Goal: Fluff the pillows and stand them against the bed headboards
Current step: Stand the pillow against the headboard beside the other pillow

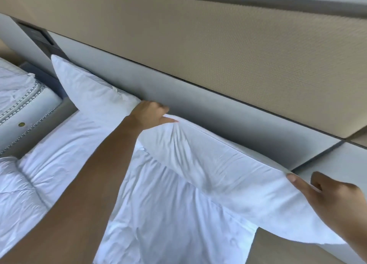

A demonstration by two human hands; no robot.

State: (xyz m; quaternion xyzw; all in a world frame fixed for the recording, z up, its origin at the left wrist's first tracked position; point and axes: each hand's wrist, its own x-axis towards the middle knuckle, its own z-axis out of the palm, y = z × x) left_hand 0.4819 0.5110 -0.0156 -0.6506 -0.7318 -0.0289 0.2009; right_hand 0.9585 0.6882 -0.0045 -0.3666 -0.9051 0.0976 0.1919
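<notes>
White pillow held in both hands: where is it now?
Head view, centre-right: the white pillow runs along the grey headboard panel, held between the left hand and right hand, beside a second white pillow.

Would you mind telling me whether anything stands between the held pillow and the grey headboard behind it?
Nothing visible does. The pillow, pinched at its top corners by the left hand and right hand, has bare headboard behind its top edge. The second pillow stands to the left, beside it, not behind.
</notes>
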